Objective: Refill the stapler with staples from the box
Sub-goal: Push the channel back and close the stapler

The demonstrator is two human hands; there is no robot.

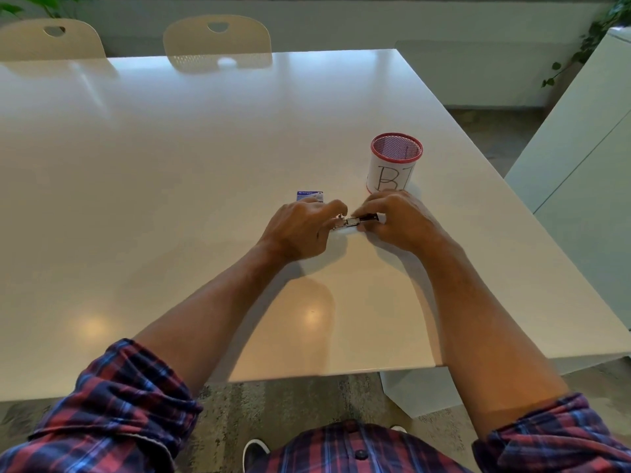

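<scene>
Here, right of the frame's middle, both hands meet over the stapler (355,222), which lies on the white counter (170,165). The left hand (300,230) curls its fingers at the metal end; the right hand (397,220) grips the dark end. The box (310,195) sits on the counter just above the left hand. A red-rimmed mesh cup (394,163) stands above the right hand.

A single head-worn wide-angle camera looked forward and steeply down over a white table (170,199), close above the wearer's own forearms, with chairs (217,39) at the far edge; no second view shared the scene.
</scene>
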